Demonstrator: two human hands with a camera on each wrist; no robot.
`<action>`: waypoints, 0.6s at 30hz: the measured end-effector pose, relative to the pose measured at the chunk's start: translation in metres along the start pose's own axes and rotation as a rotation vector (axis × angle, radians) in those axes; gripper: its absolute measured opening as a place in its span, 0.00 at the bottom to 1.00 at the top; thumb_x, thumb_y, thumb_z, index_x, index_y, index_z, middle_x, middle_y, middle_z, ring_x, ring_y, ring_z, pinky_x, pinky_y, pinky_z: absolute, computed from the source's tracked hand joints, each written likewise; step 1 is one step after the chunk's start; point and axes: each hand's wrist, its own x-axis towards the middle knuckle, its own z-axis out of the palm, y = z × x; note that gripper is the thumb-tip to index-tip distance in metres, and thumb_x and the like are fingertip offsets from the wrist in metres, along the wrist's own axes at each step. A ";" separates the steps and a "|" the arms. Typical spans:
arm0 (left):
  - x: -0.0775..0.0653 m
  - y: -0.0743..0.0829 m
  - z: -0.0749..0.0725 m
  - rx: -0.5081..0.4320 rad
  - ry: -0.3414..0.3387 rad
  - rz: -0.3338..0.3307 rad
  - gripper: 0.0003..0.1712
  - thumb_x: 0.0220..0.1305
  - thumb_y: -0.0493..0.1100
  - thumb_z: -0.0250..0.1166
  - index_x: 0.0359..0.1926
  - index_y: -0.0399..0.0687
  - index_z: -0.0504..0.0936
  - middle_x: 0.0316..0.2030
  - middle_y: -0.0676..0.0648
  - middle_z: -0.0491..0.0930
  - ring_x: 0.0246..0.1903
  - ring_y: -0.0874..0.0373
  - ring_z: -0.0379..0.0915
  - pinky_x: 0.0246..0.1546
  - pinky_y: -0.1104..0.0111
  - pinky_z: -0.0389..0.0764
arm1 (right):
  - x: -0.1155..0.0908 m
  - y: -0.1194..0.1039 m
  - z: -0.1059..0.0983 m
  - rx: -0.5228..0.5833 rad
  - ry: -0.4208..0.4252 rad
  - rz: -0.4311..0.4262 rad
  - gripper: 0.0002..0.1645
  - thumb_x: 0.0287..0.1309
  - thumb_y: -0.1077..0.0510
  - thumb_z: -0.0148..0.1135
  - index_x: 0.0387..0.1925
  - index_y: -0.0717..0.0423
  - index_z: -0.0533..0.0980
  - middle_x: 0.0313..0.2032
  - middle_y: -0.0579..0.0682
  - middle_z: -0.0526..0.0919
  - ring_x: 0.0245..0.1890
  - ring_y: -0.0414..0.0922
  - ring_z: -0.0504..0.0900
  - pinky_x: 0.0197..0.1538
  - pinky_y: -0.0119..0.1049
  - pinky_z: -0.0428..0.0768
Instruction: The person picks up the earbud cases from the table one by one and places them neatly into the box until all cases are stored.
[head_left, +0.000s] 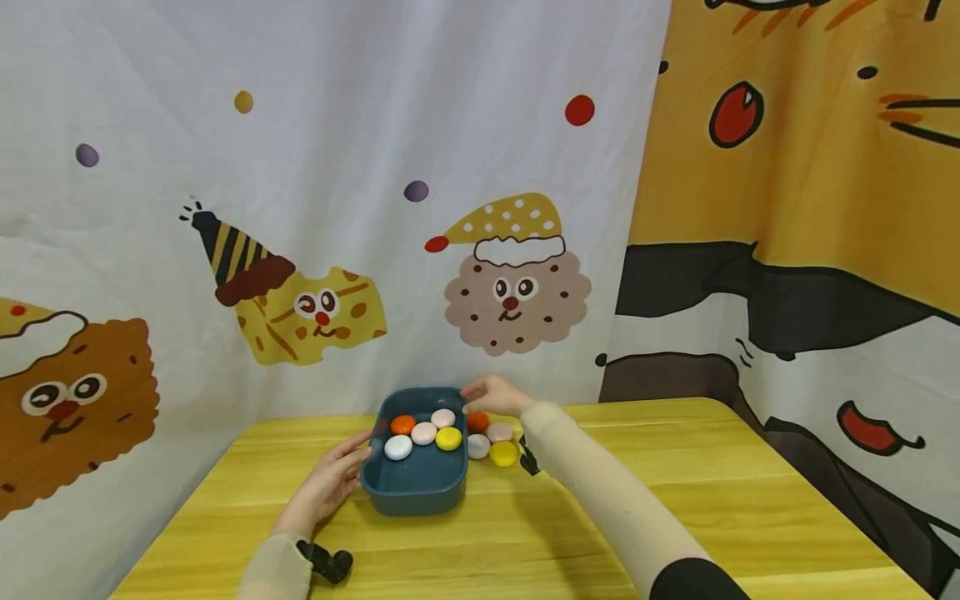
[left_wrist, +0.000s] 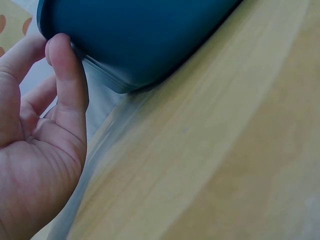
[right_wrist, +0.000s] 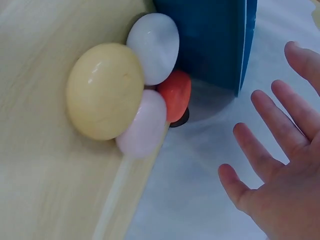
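A dark blue rectangular bin [head_left: 417,479] rests on the table with glossy, rounded pebble-like pieces inside: an orange one [head_left: 402,425], a white one [head_left: 398,447], a yellow one [head_left: 448,439] and two pale pink ones. At the bin's left side is my left hand [head_left: 330,483]; the left wrist view shows its fingertips touching the wall just under the rim. My right hand [head_left: 498,395], fingers spread and fairly straight, is by the far right corner. In the right wrist view it appears apart from the bin [right_wrist: 212,40], holding nothing.
Just right of the bin, more rounded pieces lie on the table [head_left: 660,492]: a yellow one [head_left: 503,454], a white one [head_left: 477,447], a pink one [head_left: 499,432] and an orange one [head_left: 477,422]. A printed curtain [head_left: 337,150] hangs behind the table's far edge.
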 end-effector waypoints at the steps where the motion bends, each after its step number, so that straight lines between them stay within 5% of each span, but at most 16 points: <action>1: 0.000 0.000 0.000 0.001 0.004 0.001 0.38 0.69 0.43 0.60 0.74 0.42 0.55 0.46 0.50 0.77 0.25 0.63 0.73 0.28 0.73 0.76 | -0.001 0.002 -0.001 -0.002 0.006 0.000 0.27 0.59 0.57 0.66 0.58 0.65 0.75 0.56 0.60 0.78 0.55 0.53 0.77 0.57 0.45 0.74; 10: -0.001 -0.004 -0.002 -0.019 -0.021 -0.006 0.38 0.70 0.43 0.60 0.75 0.43 0.54 0.44 0.51 0.77 0.23 0.64 0.72 0.27 0.73 0.76 | -0.016 0.016 0.002 0.035 0.046 0.028 0.24 0.60 0.57 0.65 0.55 0.64 0.78 0.53 0.57 0.81 0.53 0.52 0.78 0.56 0.47 0.75; 18: 0.000 -0.001 -0.002 -0.011 -0.037 0.003 0.38 0.70 0.43 0.59 0.75 0.42 0.53 0.44 0.49 0.78 0.23 0.65 0.72 0.26 0.73 0.76 | -0.033 0.037 -0.001 0.232 0.126 0.034 0.23 0.62 0.57 0.63 0.56 0.64 0.77 0.55 0.61 0.78 0.54 0.54 0.76 0.59 0.51 0.72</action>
